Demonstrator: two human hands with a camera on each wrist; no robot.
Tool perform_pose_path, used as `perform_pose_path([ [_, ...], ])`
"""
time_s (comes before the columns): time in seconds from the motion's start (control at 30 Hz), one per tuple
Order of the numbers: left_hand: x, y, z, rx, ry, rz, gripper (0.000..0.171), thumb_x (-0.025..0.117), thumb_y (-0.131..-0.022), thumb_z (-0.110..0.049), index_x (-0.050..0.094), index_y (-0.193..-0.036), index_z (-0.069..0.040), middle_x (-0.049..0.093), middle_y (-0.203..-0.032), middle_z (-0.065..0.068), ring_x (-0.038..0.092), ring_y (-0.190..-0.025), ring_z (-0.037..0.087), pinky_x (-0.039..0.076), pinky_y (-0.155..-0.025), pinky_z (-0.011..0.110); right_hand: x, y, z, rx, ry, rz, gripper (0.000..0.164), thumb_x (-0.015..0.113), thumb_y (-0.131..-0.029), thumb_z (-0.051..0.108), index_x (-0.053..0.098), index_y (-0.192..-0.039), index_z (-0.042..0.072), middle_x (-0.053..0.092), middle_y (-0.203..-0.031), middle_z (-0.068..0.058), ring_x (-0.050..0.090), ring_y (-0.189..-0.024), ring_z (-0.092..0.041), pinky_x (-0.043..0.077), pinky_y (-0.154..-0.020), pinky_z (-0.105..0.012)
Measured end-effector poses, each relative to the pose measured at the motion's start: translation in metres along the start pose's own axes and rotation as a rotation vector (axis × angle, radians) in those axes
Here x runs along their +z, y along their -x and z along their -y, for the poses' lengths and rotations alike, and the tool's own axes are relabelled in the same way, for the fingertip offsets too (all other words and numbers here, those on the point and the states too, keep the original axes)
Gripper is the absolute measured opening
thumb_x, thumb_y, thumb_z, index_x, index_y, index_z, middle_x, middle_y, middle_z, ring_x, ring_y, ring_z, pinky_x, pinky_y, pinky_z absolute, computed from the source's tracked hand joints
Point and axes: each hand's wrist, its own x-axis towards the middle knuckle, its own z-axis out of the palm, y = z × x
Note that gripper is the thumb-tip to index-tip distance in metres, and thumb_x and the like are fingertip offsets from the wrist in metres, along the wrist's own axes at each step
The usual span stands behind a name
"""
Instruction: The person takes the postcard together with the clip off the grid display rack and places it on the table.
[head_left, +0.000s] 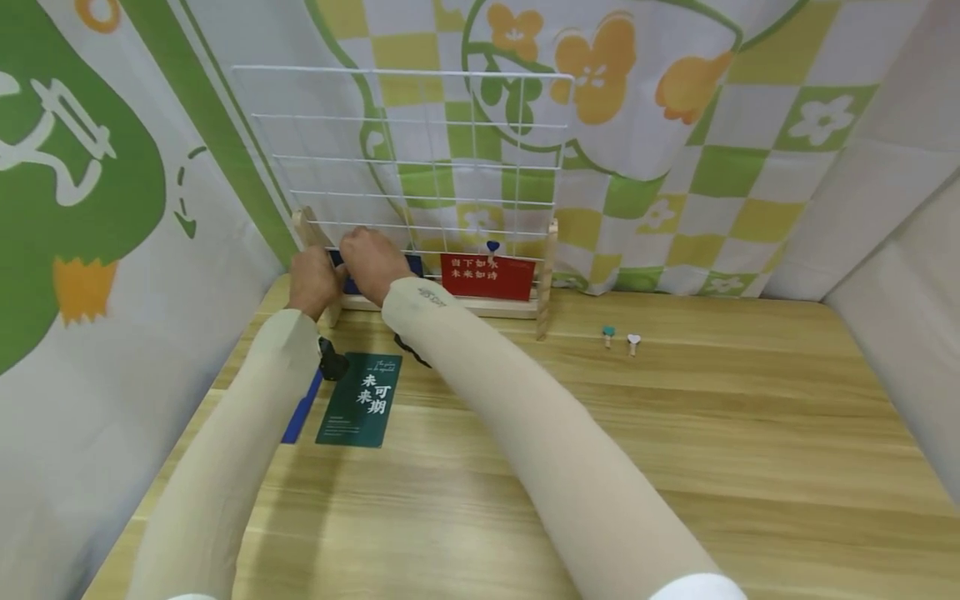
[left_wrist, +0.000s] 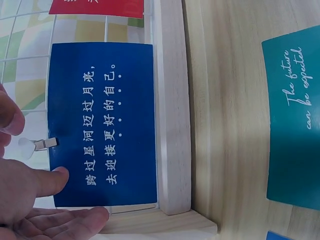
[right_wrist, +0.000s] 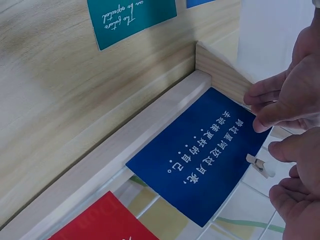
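With right hand (head_left: 373, 262) spread just beside white clip (right_wrist: 260, 165), pinching nothing, and left hand (head_left: 313, 277) extended, thumb on corner of blue card (left_wrist: 105, 125) against wire grid (head_left: 473, 123): apparently completing clip attachment. Next, probably: verify hold, withdraw, pick up green card (head_left: 358, 400).

We can pass over the table (head_left: 750, 433) right of our right sleeve (head_left: 525, 408), skirting the teal clip (head_left: 608, 335) and white clip (head_left: 633, 343). The wire grid (head_left: 477, 165) blocks us straight back, flanked by its right post (head_left: 548, 275). Near the left post (head_left: 307, 231), our left hand (head_left: 313, 279) and right hand (head_left: 373, 262) crowd the blue card (left_wrist: 102, 125), leaving a narrow gap round the mounted clip (left_wrist: 47, 144).
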Motion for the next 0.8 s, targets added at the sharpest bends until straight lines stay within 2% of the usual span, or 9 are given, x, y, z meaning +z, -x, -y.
perform_pose_path([
  [0.1, 0.0017, -0.0015, -0.0002, 0.003, 0.010, -0.030, 0.033, 0.054, -0.090, -0.012, 0.058, -0.068, 0.013, 0.064, -0.091, 0.040, 0.060, -0.094, 0.056, 0.049, -0.084, 0.059, -0.0006, -0.0019, 0.0016, 0.012, 0.009, 0.009, 0.025, 0.051, -0.103, 0.018, 0.063, -0.123, 0.011, 0.064, -0.123, -0.003, 0.060, -0.117, -0.014, 0.050, -0.098, -0.022],
  [0.2, 0.0029, -0.0019, 0.0002, -0.004, 0.024, -0.052, 0.035, 0.054, -0.090, -0.009, 0.049, -0.057, 0.003, 0.064, -0.084, 0.038, 0.062, -0.089, 0.055, 0.050, -0.082, 0.059, -0.0008, -0.0033, 0.0033, 0.017, 0.021, 0.022, 0.026, 0.050, -0.104, 0.022, 0.062, -0.124, 0.010, 0.063, -0.123, -0.003, 0.059, -0.118, -0.015, 0.049, -0.099, -0.022],
  [0.3, 0.0043, -0.0033, 0.0002, -0.006, 0.037, -0.073, 0.038, 0.054, -0.090, -0.008, 0.041, -0.054, -0.006, 0.063, -0.076, 0.033, 0.062, -0.086, 0.054, 0.050, -0.080, 0.059, -0.0013, -0.0033, 0.0031, 0.033, 0.025, 0.039, 0.028, 0.048, -0.104, 0.020, 0.060, -0.126, 0.009, 0.062, -0.125, -0.004, 0.058, -0.119, -0.015, 0.048, -0.100, -0.021],
  [0.47, 0.0040, -0.0047, 0.0028, 0.000, 0.037, -0.087, 0.037, 0.053, -0.090, -0.009, 0.044, -0.055, -0.004, 0.061, -0.071, 0.030, 0.062, -0.086, 0.054, 0.048, -0.082, 0.059, -0.0024, -0.0036, 0.0054, 0.064, 0.011, 0.056, 0.028, 0.046, -0.104, 0.017, 0.058, -0.129, 0.009, 0.060, -0.127, -0.005, 0.057, -0.121, -0.015, 0.048, -0.100, -0.020],
  [0.8, 0.0054, -0.0058, 0.0035, -0.028, 0.032, -0.113, 0.035, 0.053, -0.091, -0.008, 0.054, -0.059, 0.005, 0.065, -0.084, 0.035, 0.062, -0.092, 0.053, 0.049, -0.084, 0.057, -0.0011, -0.0064, 0.0074, 0.074, -0.014, 0.032, 0.032, 0.043, -0.106, 0.024, 0.060, -0.128, 0.007, 0.061, -0.125, -0.005, 0.057, -0.121, -0.017, 0.048, -0.100, -0.022],
])
